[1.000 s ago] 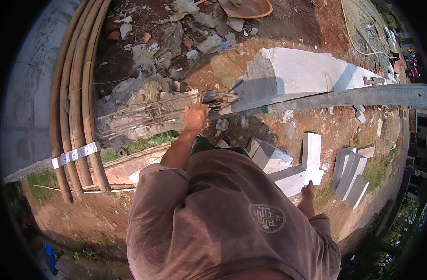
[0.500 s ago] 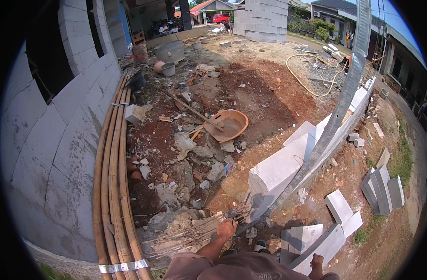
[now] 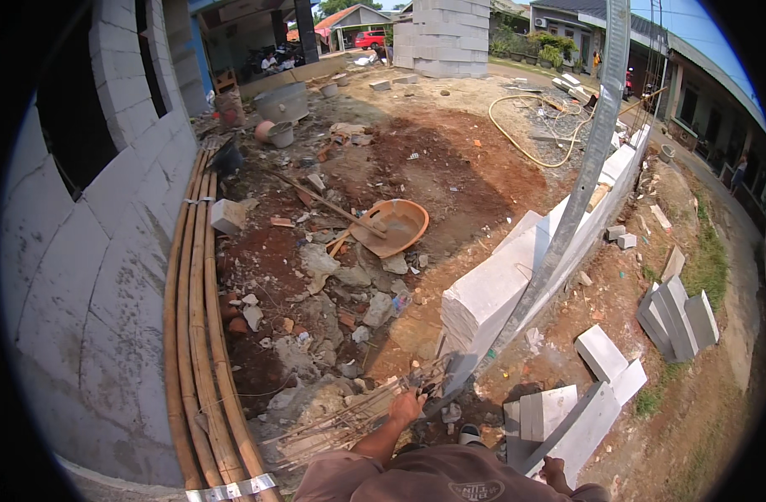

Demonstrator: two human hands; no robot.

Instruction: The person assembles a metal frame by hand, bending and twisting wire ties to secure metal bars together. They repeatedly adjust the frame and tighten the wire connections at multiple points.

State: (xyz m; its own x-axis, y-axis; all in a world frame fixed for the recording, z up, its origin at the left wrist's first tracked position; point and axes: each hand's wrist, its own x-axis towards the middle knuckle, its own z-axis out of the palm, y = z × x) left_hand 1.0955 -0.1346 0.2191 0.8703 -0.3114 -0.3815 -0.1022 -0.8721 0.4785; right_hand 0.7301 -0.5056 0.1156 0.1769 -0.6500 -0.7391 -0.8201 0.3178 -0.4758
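My left hand (image 3: pixel 406 407) reaches forward at lower centre, its fingers closed at the ends of a bundle of thin steel rods (image 3: pixel 337 428). What exactly it grips there is too small and dark to make out. The rods lie across broken concrete, beside the near end of a low wall of pale blocks (image 3: pixel 483 305). My right hand (image 3: pixel 555 474) hangs low at the right with its fingers curled. Anything inside it is hidden. Just beyond it lie several pale lightweight blocks (image 3: pixel 580 427), some leaning on each other.
Bamboo poles (image 3: pixel 200 335) lie along the block wall (image 3: pixel 107 276) at left. A tall grey metal post (image 3: pixel 577 201) rises over the low wall. An orange tub (image 3: pixel 412 219) and a long-handled tool (image 3: pixel 324 201) sit among rubble. A yellow hose (image 3: pixel 517 96) curls farther back.
My view has turned slightly, so most of the scene sits farther left in it. My left hand stays at the rod ends. My right hand is a little lower and farther left in view.
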